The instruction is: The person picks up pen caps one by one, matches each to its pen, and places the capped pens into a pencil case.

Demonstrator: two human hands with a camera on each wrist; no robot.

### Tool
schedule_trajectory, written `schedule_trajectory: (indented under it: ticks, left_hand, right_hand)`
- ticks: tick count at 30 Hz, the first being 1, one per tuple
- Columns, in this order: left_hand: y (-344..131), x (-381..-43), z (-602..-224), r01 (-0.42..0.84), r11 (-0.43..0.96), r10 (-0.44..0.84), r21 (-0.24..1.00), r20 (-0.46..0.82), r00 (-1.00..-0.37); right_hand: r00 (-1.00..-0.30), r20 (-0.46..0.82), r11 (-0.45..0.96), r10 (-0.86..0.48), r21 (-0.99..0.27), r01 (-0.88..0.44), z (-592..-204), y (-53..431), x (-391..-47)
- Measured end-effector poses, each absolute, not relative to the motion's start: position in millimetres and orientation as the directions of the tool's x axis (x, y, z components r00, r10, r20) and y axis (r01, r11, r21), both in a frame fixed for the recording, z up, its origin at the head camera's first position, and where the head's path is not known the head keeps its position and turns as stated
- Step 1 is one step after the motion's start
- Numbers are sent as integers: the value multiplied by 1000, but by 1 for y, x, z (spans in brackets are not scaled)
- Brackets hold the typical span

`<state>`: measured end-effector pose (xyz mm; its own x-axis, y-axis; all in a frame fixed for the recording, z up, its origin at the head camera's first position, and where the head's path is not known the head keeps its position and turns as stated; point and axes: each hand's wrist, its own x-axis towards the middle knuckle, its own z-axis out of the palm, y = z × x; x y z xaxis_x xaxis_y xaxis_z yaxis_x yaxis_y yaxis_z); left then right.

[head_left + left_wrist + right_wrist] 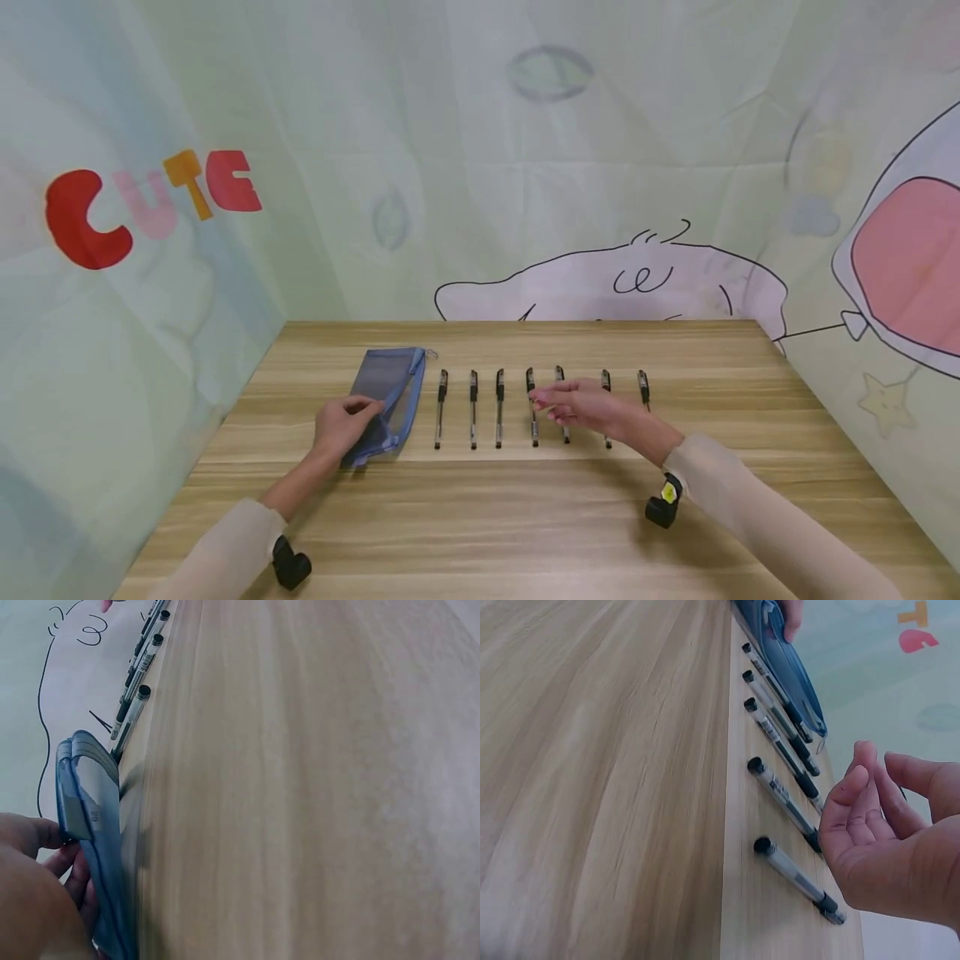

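Note:
A blue mesh zip pouch (380,375) lies at the left of the table, its zipped mouth spread apart on the right side. My left hand (342,429) pinches the pouch's edge between thumb and fingers; the left wrist view shows the pouch (105,855) lifted on edge there. To its right, several clear pens with black caps (473,408) lie in a row, capped ends away from me. Over the middle of this row hovers my right hand (581,406), fingers loosely bent. The right wrist view shows nothing between its thumb and fingertips, with pens (780,791) beneath and beside it.
The wooden table (480,517) ends at a back edge against a printed cloth (480,167), which also hangs along both sides. A small pull ring (431,354) sits at the pouch's far corner. Gaps between the pens are wider toward the right.

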<state>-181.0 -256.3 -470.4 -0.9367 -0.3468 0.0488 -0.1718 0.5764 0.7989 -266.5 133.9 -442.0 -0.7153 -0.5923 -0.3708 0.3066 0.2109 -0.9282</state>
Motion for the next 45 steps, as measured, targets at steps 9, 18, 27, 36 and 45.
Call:
schedule_trajectory:
  ticks: [9,18,27,36,45]
  left_hand:
    - [-258,-184,-477,-192,466,-387,864,4,-922]
    - [-258,-182,-483,-190,429,-400,883,-3,-917]
    - [-258,-185,-487,-206,412,-408,888,-23,-913]
    - [-258,-184,-488,-204,405,-411,891,-21,-911]
    - [-256,-184,-488,-215,422,-421,881,-20,-907]
  right_hand:
    - [-700,-345,214,-625,-938,272,-445,94,-270]
    - [-732,-314,176,-605,-949,262,-449,40,-280]
    - [-796,-262,83,-545,-962,260,-460,-8,-283]
    - [-882,-261,103,-392,-965,240,-467,-44,-275]
    - [-899,-266,99,-347,-964,247,-474,-52,-275]
